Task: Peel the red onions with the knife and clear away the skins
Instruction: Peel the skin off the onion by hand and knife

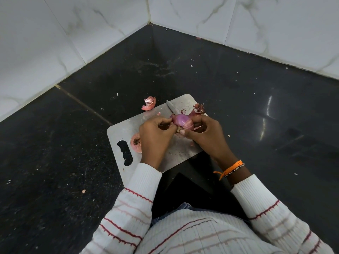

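A speckled black stone counter (238, 99) runs into a corner of white marbled tiles (55, 43). On it, a steel cutting board (128, 129) overhangs the near edge. Above the board, left hand (156, 136) and right hand (205, 134) both grip the red onion (183, 121); the knife (171, 108) lies behind, skins (149, 103) scattered nearby.

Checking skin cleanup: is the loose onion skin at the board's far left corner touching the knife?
Apart. The head view shows bare cutting board between the loose onion skin and the knife.

dim, even light | glare on counter (266, 114) right | wide-angle edge bending | sharp
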`<action>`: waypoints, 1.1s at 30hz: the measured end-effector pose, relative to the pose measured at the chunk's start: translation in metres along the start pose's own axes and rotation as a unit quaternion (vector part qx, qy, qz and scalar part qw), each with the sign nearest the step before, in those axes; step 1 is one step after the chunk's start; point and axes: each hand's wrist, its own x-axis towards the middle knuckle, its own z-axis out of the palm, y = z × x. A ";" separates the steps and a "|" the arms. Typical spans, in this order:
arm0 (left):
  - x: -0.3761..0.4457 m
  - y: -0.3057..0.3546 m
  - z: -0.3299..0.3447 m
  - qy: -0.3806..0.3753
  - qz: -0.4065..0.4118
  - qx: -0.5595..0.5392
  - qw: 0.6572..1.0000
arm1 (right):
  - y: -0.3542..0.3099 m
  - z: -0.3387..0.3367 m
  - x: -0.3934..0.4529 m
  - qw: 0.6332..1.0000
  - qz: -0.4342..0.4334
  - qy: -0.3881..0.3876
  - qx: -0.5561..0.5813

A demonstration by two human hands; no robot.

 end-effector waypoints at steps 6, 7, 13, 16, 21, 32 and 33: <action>-0.003 0.003 -0.001 -0.007 -0.011 -0.034 0.999 | -0.001 0.000 0.000 0.999 0.012 0.003 0.029; -0.004 0.004 0.000 -0.011 -0.015 -0.037 0.999 | -0.001 -0.001 -0.001 0.999 0.014 0.002 0.036; -0.001 0.001 0.002 -0.010 -0.005 -0.029 1.000 | -0.003 0.000 -0.002 0.999 0.013 0.011 0.040; -0.002 -0.001 0.003 -0.007 0.012 -0.017 1.000 | -0.003 0.002 -0.003 0.999 0.016 0.011 0.038; -0.002 -0.003 0.007 -0.005 0.032 0.007 0.999 | 0.000 0.002 -0.003 0.999 0.026 0.020 0.025; -0.001 -0.006 0.005 0.014 0.050 0.043 0.998 | 0.002 0.002 -0.002 0.997 0.052 0.011 0.051; -0.001 -0.005 0.005 0.016 0.038 0.022 0.999 | 0.002 0.001 -0.002 0.996 0.056 0.011 0.062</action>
